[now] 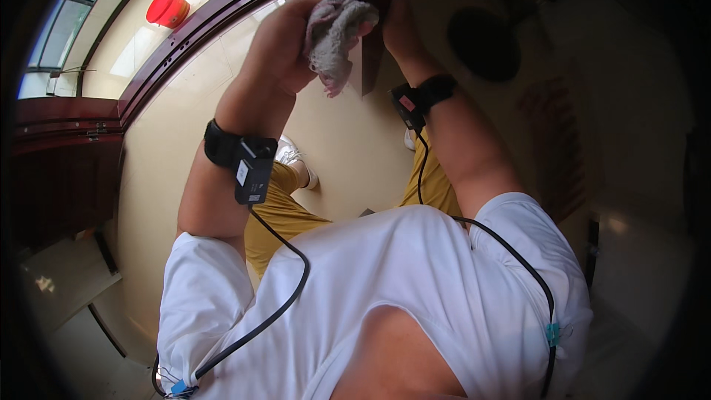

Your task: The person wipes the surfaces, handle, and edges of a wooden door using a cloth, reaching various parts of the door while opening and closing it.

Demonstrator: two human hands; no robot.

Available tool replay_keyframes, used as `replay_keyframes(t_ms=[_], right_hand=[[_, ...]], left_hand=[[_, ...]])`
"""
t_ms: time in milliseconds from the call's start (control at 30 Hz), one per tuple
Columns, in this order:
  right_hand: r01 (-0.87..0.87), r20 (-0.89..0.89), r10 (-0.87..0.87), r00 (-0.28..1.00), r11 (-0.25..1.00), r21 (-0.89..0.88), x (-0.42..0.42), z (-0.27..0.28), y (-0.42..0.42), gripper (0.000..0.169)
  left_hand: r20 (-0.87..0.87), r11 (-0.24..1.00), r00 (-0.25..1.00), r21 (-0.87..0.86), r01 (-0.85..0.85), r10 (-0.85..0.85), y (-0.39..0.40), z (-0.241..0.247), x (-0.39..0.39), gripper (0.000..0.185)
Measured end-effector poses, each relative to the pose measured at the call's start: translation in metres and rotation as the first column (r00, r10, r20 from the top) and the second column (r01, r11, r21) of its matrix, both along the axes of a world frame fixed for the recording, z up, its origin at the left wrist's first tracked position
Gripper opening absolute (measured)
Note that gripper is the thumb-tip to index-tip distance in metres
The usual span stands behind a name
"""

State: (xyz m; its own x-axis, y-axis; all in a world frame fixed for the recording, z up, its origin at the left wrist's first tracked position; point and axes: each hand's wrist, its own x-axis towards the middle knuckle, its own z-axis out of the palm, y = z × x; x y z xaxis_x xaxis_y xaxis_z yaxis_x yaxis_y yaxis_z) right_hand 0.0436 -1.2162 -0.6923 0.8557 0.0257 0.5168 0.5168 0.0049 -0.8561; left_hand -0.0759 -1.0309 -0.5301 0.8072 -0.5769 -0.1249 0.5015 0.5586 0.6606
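A crumpled grey and pink cloth (337,33) is in my left hand (289,39), which is raised at the top middle of the view. Just right of the cloth stands the edge of a dark wooden door or panel (377,28). My right hand (399,22) is on the far side of that panel, at its right face, in shadow. Its fingers are mostly hidden, and whether they grip the panel cannot be told.
A red bucket (168,8) stands on the floor beyond a dark red door frame (166,47) at upper left. A hinged dark wooden door (64,178) is at the left. A dark round object (484,44) lies at the right. Cables run from both wrist devices.
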Motion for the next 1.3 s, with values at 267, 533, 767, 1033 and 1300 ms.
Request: replay_keyframes(t_ms=[267,533,767,1033,1300], right_hand=[[0.336,0.274,-0.243,0.930,0.866,-0.371,-0.022,0.013,-0.018,0.042],[0.016,0.439,-0.054,0.897,0.996,0.089,-0.147,0.109,-0.005,0.083],[0.322,0.652,-0.172,0.738,0.940,-0.116,-0.135,0.165,-0.025,0.067],[0.465,0.838,-0.185,0.513,0.880,-0.090,-0.047,0.253,0.019,0.066],[0.277,0.286,-0.265,0.921,0.961,-0.003,-0.093,0.105,0.045,0.073]], left_hand=[[0.564,0.965,0.814,-0.104,0.240,-0.141,0.013,0.090,-0.018,0.056],[0.839,0.799,0.492,0.452,-0.396,-0.231,-0.007,0.026,-0.057,0.041],[0.884,0.779,0.453,0.361,-0.512,-0.113,0.036,0.020,-0.024,0.045],[0.767,0.603,0.619,0.577,-0.551,-0.169,0.003,-0.045,0.013,0.074],[0.313,0.850,0.920,0.394,-0.350,0.234,-0.004,-0.120,0.014,0.069]])
